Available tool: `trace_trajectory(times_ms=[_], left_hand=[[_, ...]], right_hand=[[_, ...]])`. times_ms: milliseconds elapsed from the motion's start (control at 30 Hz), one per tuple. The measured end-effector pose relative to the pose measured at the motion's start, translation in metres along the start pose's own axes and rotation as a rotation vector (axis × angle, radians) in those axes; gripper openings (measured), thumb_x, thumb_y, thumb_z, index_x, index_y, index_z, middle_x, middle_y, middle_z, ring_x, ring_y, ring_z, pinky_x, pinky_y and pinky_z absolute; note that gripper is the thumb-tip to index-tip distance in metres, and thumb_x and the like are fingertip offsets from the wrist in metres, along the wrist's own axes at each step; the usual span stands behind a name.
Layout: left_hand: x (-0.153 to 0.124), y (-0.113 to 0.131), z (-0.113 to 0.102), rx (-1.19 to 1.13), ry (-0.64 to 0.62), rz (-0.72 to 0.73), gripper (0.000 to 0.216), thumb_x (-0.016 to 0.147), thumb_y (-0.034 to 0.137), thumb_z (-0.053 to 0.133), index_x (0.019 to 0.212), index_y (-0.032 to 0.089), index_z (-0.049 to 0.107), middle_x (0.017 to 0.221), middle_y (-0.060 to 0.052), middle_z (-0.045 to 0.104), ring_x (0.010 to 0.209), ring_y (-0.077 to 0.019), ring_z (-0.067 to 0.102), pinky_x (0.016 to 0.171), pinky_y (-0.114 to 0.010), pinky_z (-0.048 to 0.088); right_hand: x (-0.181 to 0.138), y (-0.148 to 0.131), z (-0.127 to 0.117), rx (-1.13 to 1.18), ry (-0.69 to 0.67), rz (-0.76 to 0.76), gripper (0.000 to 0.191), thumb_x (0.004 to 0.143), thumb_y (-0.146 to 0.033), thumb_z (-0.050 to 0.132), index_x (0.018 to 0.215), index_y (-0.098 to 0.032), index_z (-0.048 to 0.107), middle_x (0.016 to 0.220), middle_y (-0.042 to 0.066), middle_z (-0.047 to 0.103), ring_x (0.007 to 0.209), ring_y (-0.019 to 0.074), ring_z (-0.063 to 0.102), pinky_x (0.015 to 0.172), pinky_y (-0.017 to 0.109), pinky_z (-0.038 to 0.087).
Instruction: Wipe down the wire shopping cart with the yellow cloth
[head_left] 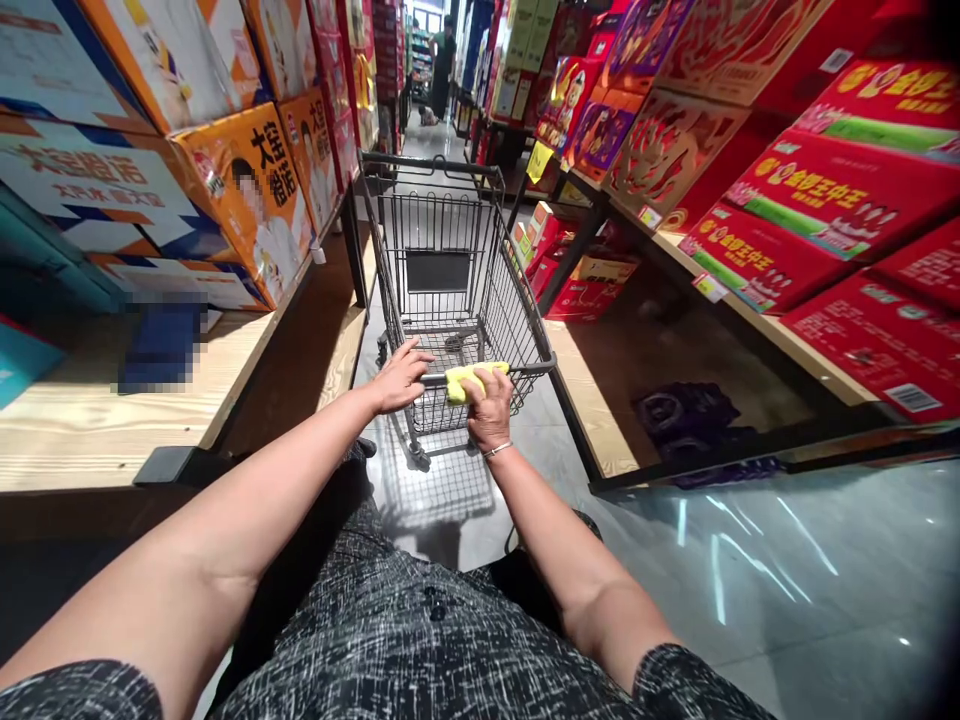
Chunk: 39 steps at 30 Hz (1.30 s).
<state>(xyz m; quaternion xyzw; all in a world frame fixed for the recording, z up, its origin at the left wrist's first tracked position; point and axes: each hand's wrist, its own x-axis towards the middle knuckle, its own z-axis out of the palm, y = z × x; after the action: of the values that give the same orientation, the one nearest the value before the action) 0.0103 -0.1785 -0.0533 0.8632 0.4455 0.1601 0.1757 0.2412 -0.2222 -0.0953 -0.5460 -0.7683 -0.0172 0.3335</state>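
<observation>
A black wire shopping cart (pixel 437 270) stands in front of me, its handle towards my body. My right hand (pixel 489 405) is closed on a folded yellow cloth (pixel 459 386) and presses it on the cart's handle bar. A bracelet circles that wrist. At the left end of the handle, my left hand (pixel 403 378) lies with its fingers stretched out and apart, no object in it. I cannot tell how firmly it touches the bar.
Orange and white cartons (pixel 247 200) are stacked on the left wooden shelf (pixel 82 440), near a dark blue blurred item (pixel 165 345). Red gift boxes (pixel 817 190) fill the right shelf. A purple pack (pixel 690 420) lies low there. Down the narrow aisle stands a person (pixel 444 65) in dark clothes.
</observation>
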Motion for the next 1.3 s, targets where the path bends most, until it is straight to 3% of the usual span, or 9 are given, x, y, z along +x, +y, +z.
trace_trajectory(times_ms=[100, 233, 400, 567, 700, 833, 1033, 1167, 1300], left_hand=[[-0.008, -0.009, -0.001, 0.026, 0.009, -0.003, 0.034, 0.065, 0.02, 0.062, 0.1, 0.019, 0.061, 0.145, -0.009, 0.047, 0.152, -0.0358, 0.007, 0.122, -0.056, 0.024], [-0.014, -0.026, 0.0, 0.043, 0.098, 0.001, 0.029, 0.064, 0.014, 0.059, 0.092, 0.019, 0.058, 0.141, -0.009, 0.05, 0.152, -0.0339, 0.012, 0.123, -0.052, 0.024], [-0.016, -0.041, -0.007, 0.056, 0.095, -0.019, 0.023, 0.065, 0.014, 0.057, 0.088, 0.019, 0.057, 0.14, -0.009, 0.053, 0.152, -0.0329, 0.013, 0.122, -0.054, 0.024], [-0.013, -0.03, -0.023, 0.091, -0.001, -0.118, 0.023, 0.071, 0.024, 0.059, 0.094, 0.018, 0.062, 0.142, -0.009, 0.054, 0.152, -0.0342, 0.014, 0.122, -0.059, 0.02], [-0.015, -0.019, -0.026, 0.059, -0.027, -0.106, 0.049, 0.074, 0.02, 0.054, 0.123, 0.02, 0.058, 0.142, -0.007, 0.054, 0.151, -0.0328, 0.018, 0.122, -0.056, 0.022], [-0.023, -0.024, -0.014, 0.019, 0.042, 0.019, 0.062, 0.067, 0.005, 0.05, 0.126, 0.021, 0.054, 0.133, -0.005, 0.058, 0.149, -0.0278, 0.022, 0.124, -0.047, 0.023], [-0.027, -0.038, -0.004, -0.004, 0.131, 0.069, 0.06, 0.063, 0.001, 0.051, 0.121, 0.02, 0.052, 0.135, -0.008, 0.052, 0.15, -0.03, 0.016, 0.124, -0.054, 0.022], [-0.028, -0.047, -0.006, -0.021, 0.145, 0.077, 0.053, 0.065, 0.003, 0.052, 0.116, 0.02, 0.053, 0.136, -0.007, 0.051, 0.149, -0.0313, 0.016, 0.123, -0.056, 0.022], [-0.031, -0.054, -0.012, -0.035, 0.186, 0.041, 0.044, 0.068, 0.007, 0.054, 0.11, 0.02, 0.053, 0.136, -0.008, 0.05, 0.15, -0.0315, 0.015, 0.122, -0.056, 0.023]], right_hand=[[0.019, -0.024, -0.004, -0.048, -0.125, -0.023, 0.047, 0.081, -0.006, 0.052, 0.119, -0.03, 0.065, 0.138, 0.007, 0.052, 0.129, 0.0303, 0.034, 0.102, 0.048, 0.035], [0.047, -0.028, -0.022, -0.165, -0.259, -0.051, 0.043, 0.086, -0.011, 0.051, 0.122, -0.031, 0.064, 0.131, 0.009, 0.057, 0.114, 0.0296, 0.044, 0.09, 0.045, 0.037], [0.063, 0.028, -0.054, -0.313, -0.225, 0.097, 0.029, 0.089, -0.015, 0.049, 0.104, -0.029, 0.069, 0.111, 0.013, 0.061, 0.097, 0.0285, 0.045, 0.081, 0.044, 0.037], [0.061, 0.063, -0.063, -0.3, -0.061, 0.196, 0.041, 0.082, -0.009, 0.05, 0.114, -0.027, 0.068, 0.122, 0.011, 0.058, 0.103, 0.0286, 0.045, 0.081, 0.041, 0.039], [0.04, 0.038, -0.027, -0.238, -0.016, 0.053, 0.054, 0.08, -0.006, 0.051, 0.126, -0.03, 0.063, 0.132, 0.008, 0.055, 0.115, 0.0291, 0.042, 0.089, 0.043, 0.039], [0.007, 0.007, 0.03, -0.152, -0.07, -0.132, 0.046, 0.089, -0.012, 0.051, 0.123, -0.038, 0.067, 0.131, 0.005, 0.057, 0.12, 0.0273, 0.041, 0.097, 0.043, 0.037], [-0.058, 0.009, 0.108, -0.143, -0.406, -0.14, 0.041, 0.091, -0.016, 0.052, 0.116, -0.044, 0.069, 0.124, 0.003, 0.061, 0.11, 0.0259, 0.049, 0.087, 0.042, 0.043], [-0.085, 0.02, 0.127, -0.147, -0.497, -0.102, 0.032, 0.084, -0.013, 0.063, 0.102, -0.037, 0.074, 0.112, 0.006, 0.066, 0.101, 0.0248, 0.053, 0.08, 0.038, 0.044], [-0.074, 0.023, 0.121, -0.141, -0.508, -0.107, 0.035, 0.089, -0.012, 0.056, 0.111, -0.034, 0.072, 0.121, 0.007, 0.062, 0.103, 0.0235, 0.051, 0.084, 0.035, 0.044]])
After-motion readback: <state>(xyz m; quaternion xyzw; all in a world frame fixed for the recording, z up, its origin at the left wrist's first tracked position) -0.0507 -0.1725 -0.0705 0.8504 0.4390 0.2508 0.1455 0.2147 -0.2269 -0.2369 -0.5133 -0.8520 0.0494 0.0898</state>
